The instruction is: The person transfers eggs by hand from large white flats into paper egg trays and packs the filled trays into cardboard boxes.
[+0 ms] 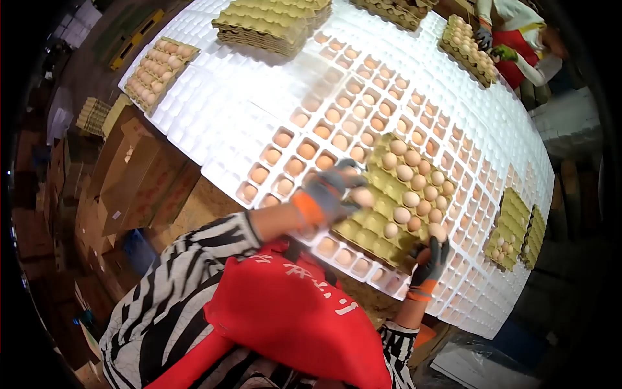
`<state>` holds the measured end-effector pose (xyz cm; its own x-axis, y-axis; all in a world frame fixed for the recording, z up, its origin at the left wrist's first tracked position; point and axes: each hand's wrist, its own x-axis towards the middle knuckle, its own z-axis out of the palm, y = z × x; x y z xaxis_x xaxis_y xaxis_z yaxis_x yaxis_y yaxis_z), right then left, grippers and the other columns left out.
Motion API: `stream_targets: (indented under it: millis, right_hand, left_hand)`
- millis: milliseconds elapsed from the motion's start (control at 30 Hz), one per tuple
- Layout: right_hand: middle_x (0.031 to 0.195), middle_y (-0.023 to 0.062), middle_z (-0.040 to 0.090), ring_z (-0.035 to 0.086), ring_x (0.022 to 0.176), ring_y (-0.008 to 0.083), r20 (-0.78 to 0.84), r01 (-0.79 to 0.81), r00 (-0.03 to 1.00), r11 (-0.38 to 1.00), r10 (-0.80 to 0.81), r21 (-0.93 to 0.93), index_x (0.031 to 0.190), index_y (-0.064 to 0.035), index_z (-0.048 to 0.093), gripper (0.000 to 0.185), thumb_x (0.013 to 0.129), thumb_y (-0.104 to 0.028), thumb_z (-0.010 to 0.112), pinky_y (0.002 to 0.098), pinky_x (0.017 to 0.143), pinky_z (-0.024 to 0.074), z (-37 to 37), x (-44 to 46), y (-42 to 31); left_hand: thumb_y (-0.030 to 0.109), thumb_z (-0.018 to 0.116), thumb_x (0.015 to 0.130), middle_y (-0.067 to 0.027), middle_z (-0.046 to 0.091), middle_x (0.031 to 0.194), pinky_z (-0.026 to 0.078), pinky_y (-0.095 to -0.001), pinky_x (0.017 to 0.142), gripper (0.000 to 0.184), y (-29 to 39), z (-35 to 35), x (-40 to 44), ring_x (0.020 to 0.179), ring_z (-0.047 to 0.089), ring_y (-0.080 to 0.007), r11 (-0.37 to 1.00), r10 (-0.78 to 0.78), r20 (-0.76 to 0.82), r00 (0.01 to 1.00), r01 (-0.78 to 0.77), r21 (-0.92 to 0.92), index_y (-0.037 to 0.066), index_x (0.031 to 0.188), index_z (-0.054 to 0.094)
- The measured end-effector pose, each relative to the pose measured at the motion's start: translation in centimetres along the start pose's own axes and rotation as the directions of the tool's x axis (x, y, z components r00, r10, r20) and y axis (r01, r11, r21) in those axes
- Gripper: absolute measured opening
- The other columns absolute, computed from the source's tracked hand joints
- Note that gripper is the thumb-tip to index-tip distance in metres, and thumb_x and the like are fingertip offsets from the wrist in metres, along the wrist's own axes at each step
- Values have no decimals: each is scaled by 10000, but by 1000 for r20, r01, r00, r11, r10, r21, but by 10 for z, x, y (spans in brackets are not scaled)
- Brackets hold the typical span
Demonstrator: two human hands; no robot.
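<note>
My left hand [326,194], in a grey glove with an orange cuff, is closed around a pale brown egg [361,197] at the left side of a yellowish pulp egg tray [370,228]. Motion blurs its fingers, and another egg shows by the fingertips. At the tray's lower right corner, my right hand [430,260] wears a matching glove and has an egg [437,232] at its closed fingertips. Eggs fill much of the tray's right part; many cups on the left are bare. Beneath lie white moulded trays [227,159], with single eggs in many square cells.
A stack of pulp trays [269,29] stands at the far side. Filled egg trays sit at far left [157,74] and far right [468,50], where a co-worker's gloved hands [495,45] work. More pulp trays [508,227] lie right. Cardboard boxes [142,175] stand left.
</note>
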<state>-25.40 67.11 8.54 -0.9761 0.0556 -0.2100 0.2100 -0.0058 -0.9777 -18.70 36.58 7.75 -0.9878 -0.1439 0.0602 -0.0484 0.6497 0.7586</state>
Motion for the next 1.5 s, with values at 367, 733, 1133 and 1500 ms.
stream_targets:
  millis: [367,733,1133,1500]
  right_hand:
    - [1197,130,606,595,1083,298,579,584,757,711,-302,-392,1221,-96,603,503,795,-272,802,395,917,499,382,-19,51]
    - [873,63,655,624,672,128,372,-100,914,979,162,-179,1330,-82,604,423,930,-218,608,278,617,543,457,29,43]
    - [1300,140,607,608,1158,255,402,555,807,789,-433,-264,1352,-51,559,410,946,-84,600,354,1009,467,495,110,81]
    - [1231,103,666,649,1060,191,54,294,939,714,-339,-635,1277,-10,625,366,911,9,614,297,905,522,192,-44,22]
  left_hand:
    - [268,819,724,-120,580,1162,546,-439,792,398,-208,-209,13,993,623,-343,951,-86,-390,917,192,244,144,1074,677]
    - [316,631,910,-139,527,1297,562,-451,791,374,-246,-181,101,971,627,-370,874,-72,-11,997,69,481,191,1262,624]
    - [50,599,822,-157,558,1301,380,-483,1088,445,-271,-161,161,1266,491,-367,933,348,-156,924,-326,154,86,1266,587]
    - [89,657,880,-154,639,1246,472,-428,986,389,-178,-126,128,1142,588,-367,909,409,-91,908,-396,128,55,1266,627]
